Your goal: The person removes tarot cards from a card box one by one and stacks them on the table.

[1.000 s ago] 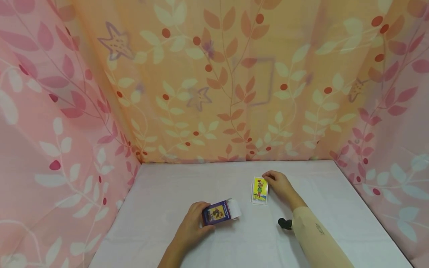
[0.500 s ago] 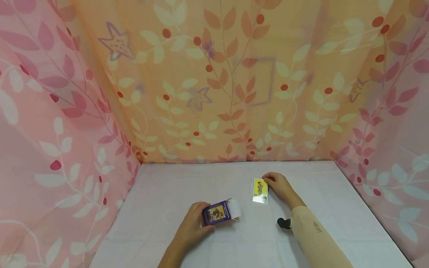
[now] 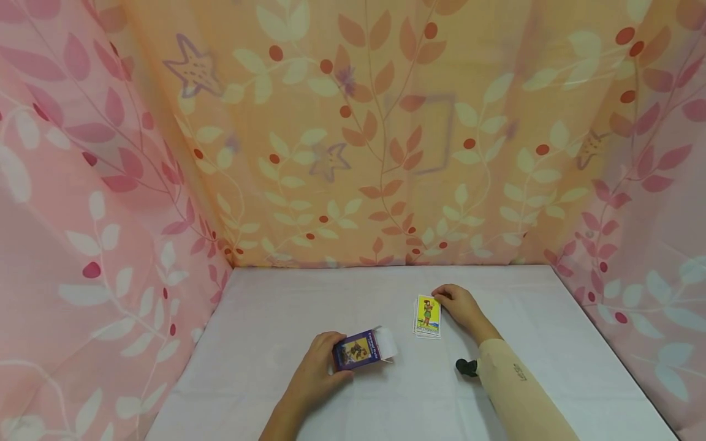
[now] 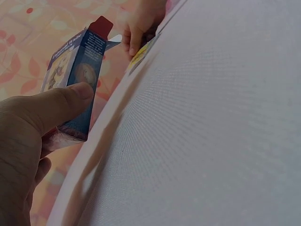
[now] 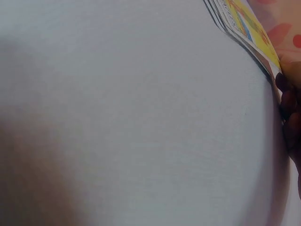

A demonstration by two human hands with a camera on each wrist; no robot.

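Observation:
My left hand point(image 3: 320, 367) grips a purple card box point(image 3: 357, 351), thumb on one side and fingers on the other. The box's white flap stands open to the right in the head view; the left wrist view shows its blue side point(image 4: 87, 70) tilted above the cloth. To the right and farther back, a small stack of picture cards point(image 3: 428, 316) has a yellow figure card on top. My right hand point(image 3: 463, 309) pinches the far right corner of the cards. In the right wrist view the card edges point(image 5: 249, 40) are slightly fanned, with the fingers point(image 5: 291, 70) at their corner.
A white cloth point(image 3: 309, 300) covers the table. Leaf-patterned curtains point(image 3: 353, 184) stand along its back and both sides. A black object point(image 3: 466, 367) sticks out beside the right sleeve point(image 3: 518, 386), near the wrist.
My right hand and the cards have shifted very slightly nearer. A glare crossed the top card half a second ago and is gone now. My left hand and the box have stayed put.

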